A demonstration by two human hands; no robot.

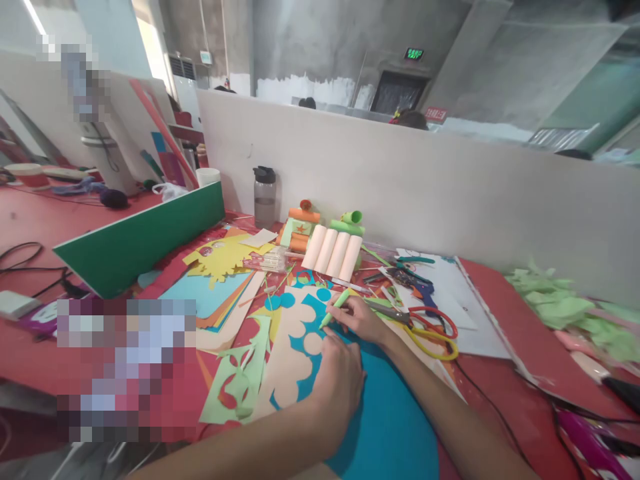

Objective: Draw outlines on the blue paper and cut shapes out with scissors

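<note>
My right hand (361,319) grips a light green craft knife or pen (334,309), its tip down on a blue paper sheet (385,413) with round holes cut in it. My left hand (339,380) lies flat on that blue sheet, close below the tip, pressing it onto a cream sheet (289,373). A light green cut-out piece (239,380) lies just left of the sheets.
Yellow and red scissors (434,328), pliers and pens lie right of my hands. A row of pale paper rolls (333,253), a bottle (265,197) and a green board (145,240) stand behind. Stacked coloured papers (220,293) lie left, green scraps (565,307) far right, cables near the edge.
</note>
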